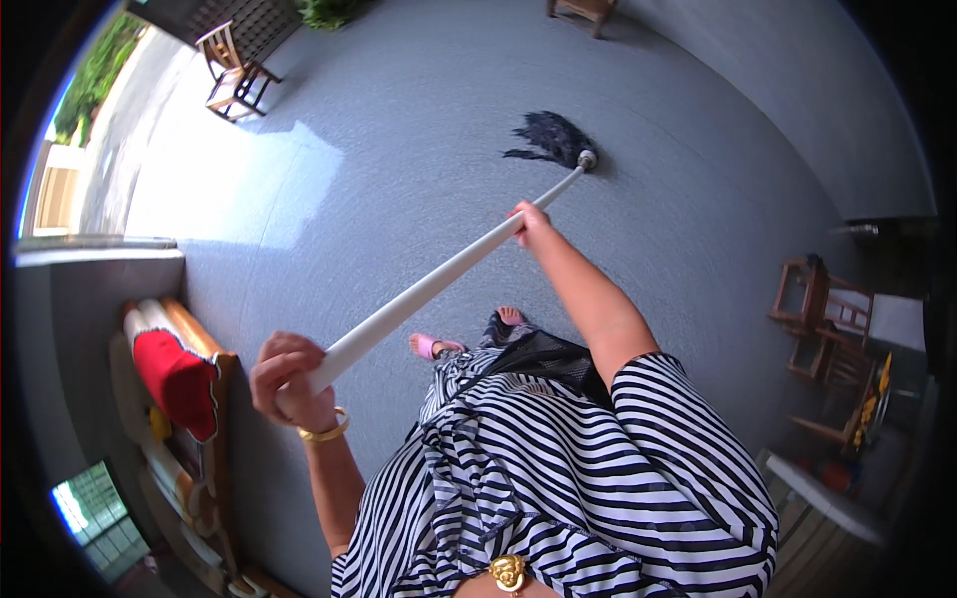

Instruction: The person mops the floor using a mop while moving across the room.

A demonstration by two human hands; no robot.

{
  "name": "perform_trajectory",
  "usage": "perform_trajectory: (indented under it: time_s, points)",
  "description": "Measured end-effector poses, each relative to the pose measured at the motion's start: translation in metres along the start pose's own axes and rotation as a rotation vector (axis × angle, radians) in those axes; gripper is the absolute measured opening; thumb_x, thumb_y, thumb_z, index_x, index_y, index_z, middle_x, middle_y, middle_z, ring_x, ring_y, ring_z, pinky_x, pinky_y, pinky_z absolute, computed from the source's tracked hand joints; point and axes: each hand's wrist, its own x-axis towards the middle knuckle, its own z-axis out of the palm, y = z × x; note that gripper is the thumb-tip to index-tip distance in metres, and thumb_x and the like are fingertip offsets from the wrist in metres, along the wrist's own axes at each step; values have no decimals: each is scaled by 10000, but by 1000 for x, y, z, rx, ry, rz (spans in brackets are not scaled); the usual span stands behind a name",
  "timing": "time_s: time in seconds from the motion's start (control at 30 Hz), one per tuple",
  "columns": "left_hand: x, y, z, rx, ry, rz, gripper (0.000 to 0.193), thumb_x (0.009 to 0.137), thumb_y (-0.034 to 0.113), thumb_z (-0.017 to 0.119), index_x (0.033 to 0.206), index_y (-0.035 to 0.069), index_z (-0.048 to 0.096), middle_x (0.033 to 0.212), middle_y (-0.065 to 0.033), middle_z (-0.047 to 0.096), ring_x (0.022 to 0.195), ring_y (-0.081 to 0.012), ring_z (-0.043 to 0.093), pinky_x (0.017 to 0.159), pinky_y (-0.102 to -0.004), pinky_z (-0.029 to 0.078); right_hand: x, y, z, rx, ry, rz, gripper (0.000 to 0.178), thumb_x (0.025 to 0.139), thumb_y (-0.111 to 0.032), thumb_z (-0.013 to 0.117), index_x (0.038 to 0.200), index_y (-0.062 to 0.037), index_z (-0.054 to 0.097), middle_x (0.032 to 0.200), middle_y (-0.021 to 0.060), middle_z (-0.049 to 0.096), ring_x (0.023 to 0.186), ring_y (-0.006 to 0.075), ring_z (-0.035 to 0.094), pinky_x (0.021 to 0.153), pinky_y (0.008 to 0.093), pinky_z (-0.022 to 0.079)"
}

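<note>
A mop with a long white handle [424, 289] slants across the view from near left to far right. Its dark, stringy head [553, 138] lies spread on the grey floor, joined to the handle at a pale round socket. My left hand [292, 377], with a gold bangle at the wrist, is wrapped round the handle's near end. Farther along, my right hand [531, 221] grips the handle toward the mop head. The underside of each grip is hidden.
A wooden chair [234, 75] stands far left by bright sunlit floor. At left, a red cloth [171, 384] drapes over wooden furniture. Wooden chairs [822, 319] crowd the right side. A grey wall [847, 110] bounds the far right. My feet in pink sandals [427, 346] are below the handle.
</note>
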Motion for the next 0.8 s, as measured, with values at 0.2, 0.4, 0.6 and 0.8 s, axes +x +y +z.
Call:
perform_trajectory:
  time_s: [0.2, 0.4, 0.6, 0.8]
  points:
    - [1, -14, 87, -122, -349, -14, 64, 566, -30, 407, 613, -16, 447, 533, -120, 469, 465, -176, 468, 412, -243, 377, 6, -65, -119, 301, 74, -100, 120, 612, -67, 475, 688, -52, 383, 646, 58, 420, 559, 158, 458, 485, 238, 432]
    - [-5, -30, 133, -241, -539, -212, 131, 582, 56, 464, 690, -17, 479, 563, -97, 480, 530, -190, 480, 483, -264, 389, -8, -78, -209, 441, 196, -84, 43, 647, -73, 427, 650, -70, 385, 573, 30, 422, 483, 137, 449, 435, 218, 416]
    - [-13, -22, 158, -665, -407, -639, 271, 634, 147, 479, 852, -7, 432, 543, -71, 461, 591, -182, 474, 699, -332, 349, -18, -55, -239, 552, 337, 60, 70, 655, -102, 371, 593, -79, 346, 524, 30, 389, 441, 119, 411, 390, 211, 368]
    - [-1, -15, 133, -856, -214, -706, 145, 662, 106, 394, 790, 39, 406, 412, 2, 312, 391, -109, 312, 600, -301, 324, 31, -15, -246, 529, 388, 178, 84, 676, -145, 354, 610, -106, 322, 511, 11, 365, 416, 104, 372, 397, 224, 349]
